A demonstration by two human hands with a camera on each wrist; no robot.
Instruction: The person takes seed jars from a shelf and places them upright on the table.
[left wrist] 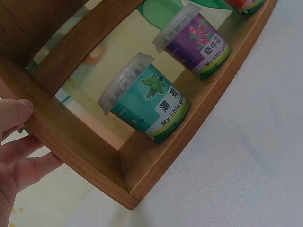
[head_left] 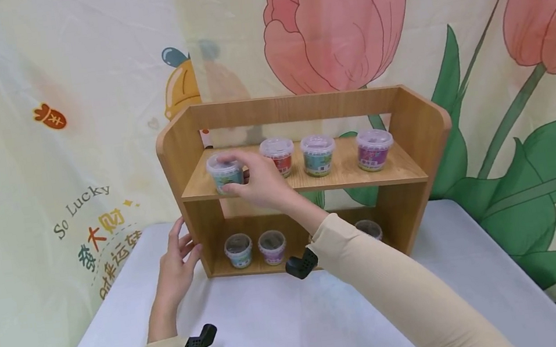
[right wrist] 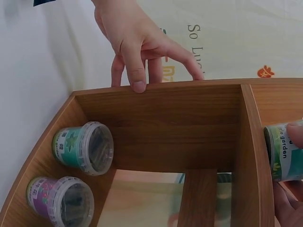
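The cloth-covered counter (head_left: 256,329) carried a two-tier wooden shelf (head_left: 296,108), its open front facing you, which probably gave easy reach to both tiers. Your left hand (head_left: 177,269) lay with spread fingers against its left side panel (head_left: 185,150), likely steadying it. Your right hand (head_left: 265,181) held the teal-labelled lidded cup (head_left: 226,177) upright at the upper tier's (head_left: 345,163) left end, perhaps so its label faced forward; whether its base touched wood, I couldn't tell.
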